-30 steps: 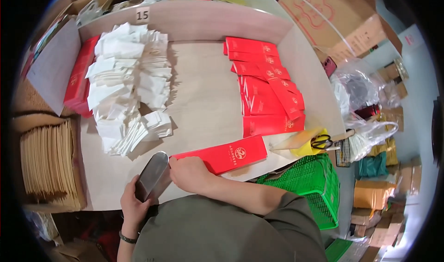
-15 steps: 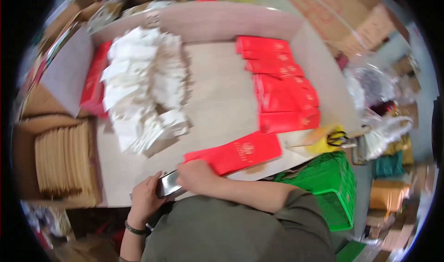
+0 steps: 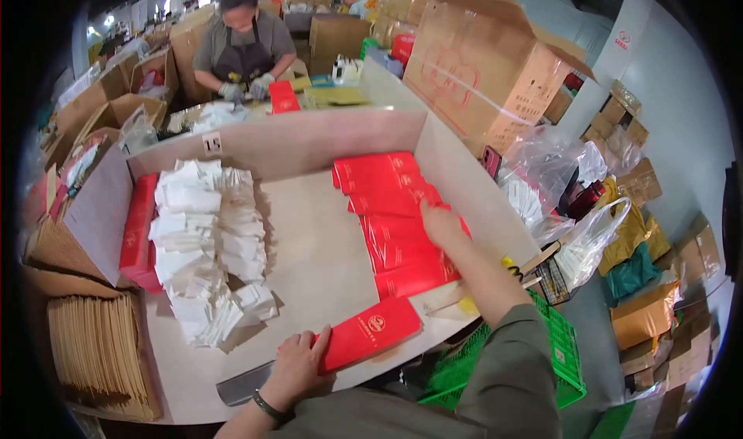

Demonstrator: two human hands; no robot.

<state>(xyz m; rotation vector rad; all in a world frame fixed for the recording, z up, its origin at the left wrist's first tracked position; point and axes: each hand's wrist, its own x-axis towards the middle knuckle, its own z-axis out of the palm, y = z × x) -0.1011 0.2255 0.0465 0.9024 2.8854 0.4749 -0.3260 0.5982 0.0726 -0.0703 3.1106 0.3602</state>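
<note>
1. Left hand, mine: fingers laid over the left end of the near red packet; whether they clamp it or only press, I cannot tell.
2. Right hand, mine: beyond and to the right of the left, fingertips down on the overlapping red packets; whether finger and thumb are together on one, I cannot tell.
3. Handling, as I judge it: the left should keep the near packet flat and steady, while the right touches the overlapped row lightly, by one edge, so that neighbours do not slide.
4. Just left of my left hand: a grey metal tool, its right end hidden; best kept off the packet's face.
5. Well left of my right hand, across the tabletop: heaped white packets, with a red stack beside them.
6. Nearer me than my right hand, and farther right: a green crate.
</note>
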